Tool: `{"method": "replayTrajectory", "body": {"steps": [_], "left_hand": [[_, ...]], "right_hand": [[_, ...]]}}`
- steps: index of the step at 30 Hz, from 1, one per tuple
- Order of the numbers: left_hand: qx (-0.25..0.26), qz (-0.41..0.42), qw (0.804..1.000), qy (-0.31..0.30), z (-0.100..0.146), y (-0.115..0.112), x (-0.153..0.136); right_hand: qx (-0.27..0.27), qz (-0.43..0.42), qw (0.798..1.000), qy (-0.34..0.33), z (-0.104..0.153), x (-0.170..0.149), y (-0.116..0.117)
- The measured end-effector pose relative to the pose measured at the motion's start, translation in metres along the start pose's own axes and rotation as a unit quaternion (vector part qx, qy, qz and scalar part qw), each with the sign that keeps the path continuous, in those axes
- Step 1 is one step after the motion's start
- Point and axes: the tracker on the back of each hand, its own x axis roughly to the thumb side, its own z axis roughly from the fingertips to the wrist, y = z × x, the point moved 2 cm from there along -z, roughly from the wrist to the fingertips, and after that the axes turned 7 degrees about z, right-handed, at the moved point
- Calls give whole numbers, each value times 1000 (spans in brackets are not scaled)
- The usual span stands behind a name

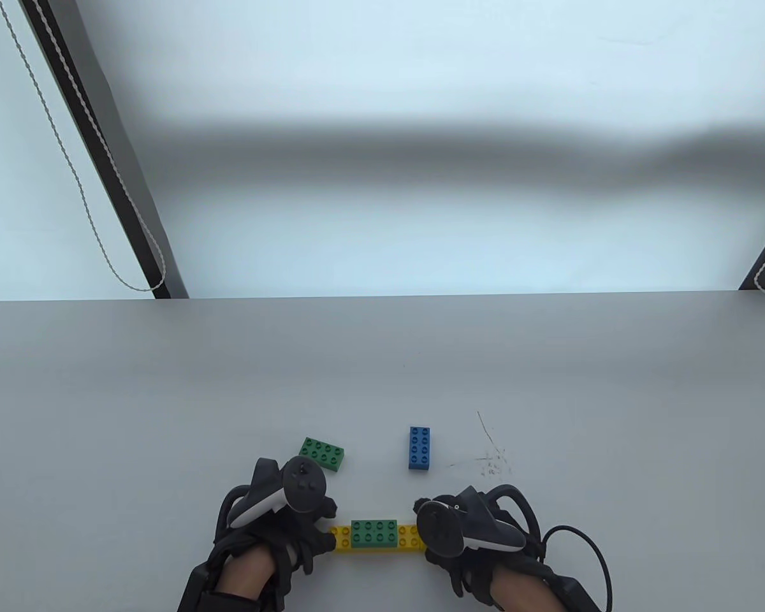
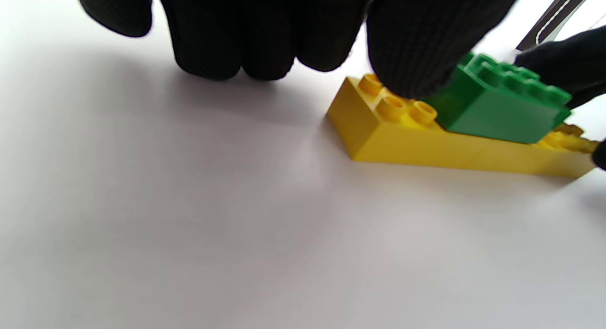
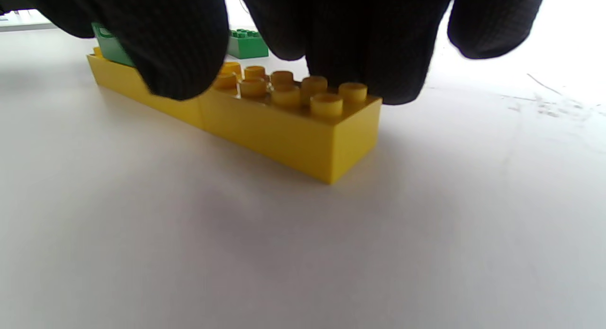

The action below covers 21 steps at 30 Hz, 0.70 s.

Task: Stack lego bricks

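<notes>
Two yellow bricks (image 1: 341, 539) lie end to end near the table's front edge, with a green brick (image 1: 374, 533) pressed on top across their seam. My left hand (image 1: 322, 540) is at the row's left end; in the left wrist view one fingertip (image 2: 416, 54) rests on the yellow end studs (image 2: 393, 106) beside the green brick (image 2: 502, 106), and the other fingers hang off the brick. My right hand (image 1: 424, 542) pinches the right yellow brick (image 3: 293, 125), thumb (image 3: 175, 59) in front and fingers (image 3: 360, 59) behind. A loose green brick (image 1: 322, 454) and a blue brick (image 1: 419, 448) lie farther back.
The grey table (image 1: 166, 395) stretches far behind and to both sides. Faint scratch marks (image 1: 491, 459) lie right of the blue brick. A black cable (image 1: 596, 548) loops from my right wrist. The loose green brick also shows in the right wrist view (image 3: 247, 44).
</notes>
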Motion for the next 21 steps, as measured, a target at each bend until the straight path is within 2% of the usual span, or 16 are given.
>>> {"method": "replayTrajectory", "body": {"steps": [11,21], "left_hand": [[152,9,988,16,2,32,-8],[188,6,981,50,-10,60,-8]], "right_hand": [[-21,-14,1000,13,4,-6,-10],[-26,-22,999,17,7,-9,-11]]}}
